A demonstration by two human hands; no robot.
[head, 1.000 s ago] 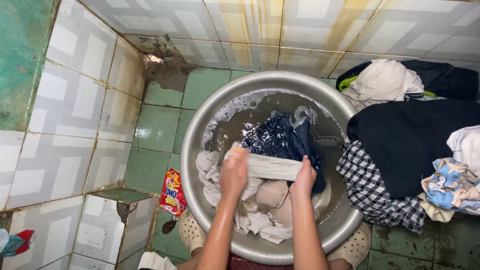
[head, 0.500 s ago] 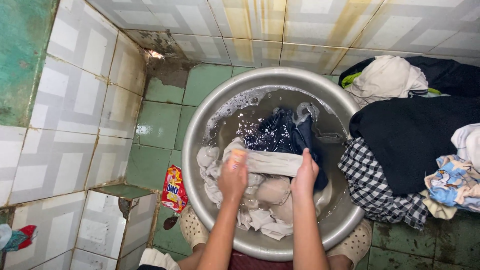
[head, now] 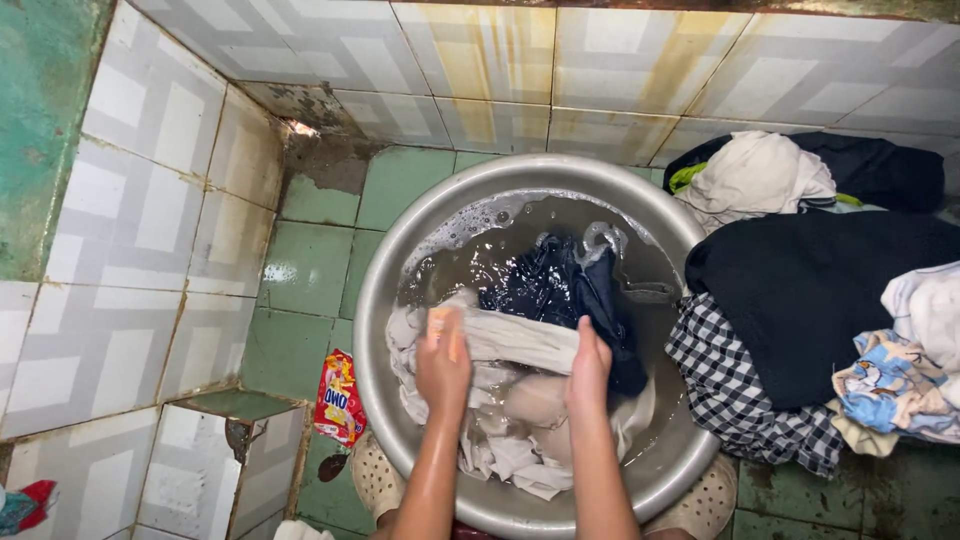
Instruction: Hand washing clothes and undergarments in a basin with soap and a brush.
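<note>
Head view, from left to right: a patterned grey-and-white tiled wall (head: 130, 250) runs down the left side, and a red detergent sachet (head: 339, 397) lies on the green tiled floor (head: 305, 270) just beside a large round metal basin (head: 400, 250). The basin holds murky, slightly foamy water. Inside it, the left hand (head: 443, 361) is closed on one end of a pale, off-white wet garment (head: 520, 340), with a small orange-yellow object, possibly a soap bar, showing at its fingertips; what it is cannot be told for sure. The garment is pulled into a taut, rolled band between the two hands, while the rest of it lies crumpled and sodden in folds along the basin's near side, half under water. The right hand (head: 588, 368) grips the band's other end. Beyond the band, a dark navy garment (head: 560, 285) soaks in the water. Right of the basin, touching its rim, a pile of dry clothes sits on the floor: a black-and-white checked cloth (head: 745, 390), a black garment (head: 820, 290), a cream one (head: 755, 175) and a light blue printed piece (head: 890, 385).
</note>
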